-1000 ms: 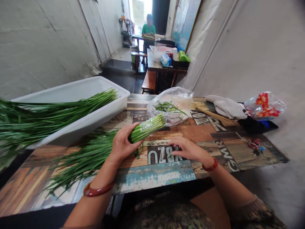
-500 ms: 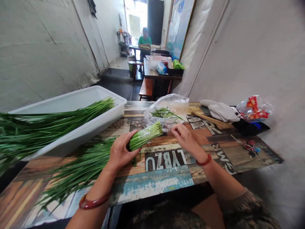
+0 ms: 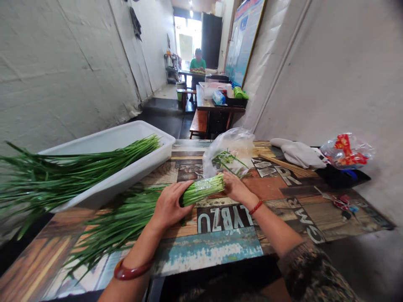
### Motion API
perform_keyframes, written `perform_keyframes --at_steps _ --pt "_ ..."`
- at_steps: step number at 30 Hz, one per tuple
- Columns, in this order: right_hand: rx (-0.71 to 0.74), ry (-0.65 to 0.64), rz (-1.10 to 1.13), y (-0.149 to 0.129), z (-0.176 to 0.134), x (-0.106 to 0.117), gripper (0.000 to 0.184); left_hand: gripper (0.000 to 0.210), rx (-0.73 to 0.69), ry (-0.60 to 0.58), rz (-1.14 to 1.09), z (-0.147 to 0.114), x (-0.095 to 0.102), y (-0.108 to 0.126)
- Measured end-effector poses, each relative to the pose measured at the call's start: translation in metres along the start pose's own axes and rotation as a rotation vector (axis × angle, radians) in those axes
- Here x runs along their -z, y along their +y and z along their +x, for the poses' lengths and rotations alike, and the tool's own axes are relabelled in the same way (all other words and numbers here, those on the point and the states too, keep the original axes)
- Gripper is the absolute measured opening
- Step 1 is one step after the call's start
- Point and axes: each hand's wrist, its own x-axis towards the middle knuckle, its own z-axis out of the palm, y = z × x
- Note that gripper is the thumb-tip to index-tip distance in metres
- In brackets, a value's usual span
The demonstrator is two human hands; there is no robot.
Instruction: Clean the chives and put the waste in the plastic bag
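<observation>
A bundle of garlic chives lies across the table, its pale cut stems to the right with clear tape around them and its green leaves fanned out to the left. Wrapped over the stems just left of the tape is my left hand. My right hand is at the cut ends with its fingers bent together; the fingertips are partly hidden, so what they pinch cannot be made out. Right behind it, a clear plastic bag lies open with green scraps in it.
At the left, a white tub holds more loose chives. Toward the right edge are wooden sticks, a pale cloth, a red-printed plastic packet and scissors. A person in green sits at a far table.
My right hand has moved left to the cut ends of the chives, from a spot apart from them. My left hand keeps its hold. The whole view has shifted slightly.
</observation>
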Motion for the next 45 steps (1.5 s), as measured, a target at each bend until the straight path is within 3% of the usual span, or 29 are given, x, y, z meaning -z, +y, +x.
perform_keyframes --at_steps 4,9,11,13,19,26,29,32,35,37,41,45 --pt "-0.028 0.123 0.035 -0.003 -0.010 0.008 0.035 0.067 -0.029 -0.071 0.039 0.001 -0.001 0.004" --pt "-0.127 0.505 0.188 -0.012 -0.013 0.032 0.030 0.066 -0.033 -0.128 0.126 0.002 -0.003 0.018" --pt "-0.146 0.588 0.278 -0.015 -0.015 0.035 0.029 0.065 -0.026 -0.147 0.167 0.004 -0.004 0.024" --pt "-0.130 0.569 0.354 -0.018 -0.017 0.035 0.028 0.064 -0.010 -0.173 0.197 0.008 -0.004 0.028" --pt "0.025 0.310 0.586 -0.025 -0.018 0.038 0.042 0.070 0.095 -0.291 0.093 0.033 0.001 0.038" --pt "-0.316 0.563 1.308 -0.019 -0.018 0.050 0.055 0.071 0.205 -0.304 -0.209 0.069 0.017 0.058" --pt "-0.404 0.417 1.377 -0.023 -0.015 0.043 0.051 0.071 0.241 -0.272 -0.239 0.078 0.018 0.066" --pt "-0.362 0.175 1.209 -0.030 -0.012 0.030 0.039 0.070 0.224 -0.250 -0.236 0.081 0.014 0.074" --pt "-0.345 0.117 0.986 -0.036 -0.011 0.022 0.034 0.070 0.199 -0.239 -0.168 0.081 0.008 0.079" --pt "-0.318 0.110 0.964 -0.039 -0.012 0.025 0.034 0.069 0.176 -0.254 -0.071 0.081 0.008 0.079" --pt "-0.148 0.051 1.118 -0.044 -0.017 0.050 0.034 0.067 0.099 -0.274 0.297 0.082 0.018 0.073" --pt "-0.196 0.205 1.438 -0.040 -0.022 0.072 0.031 0.063 -0.007 -0.363 0.525 0.070 0.020 0.071"
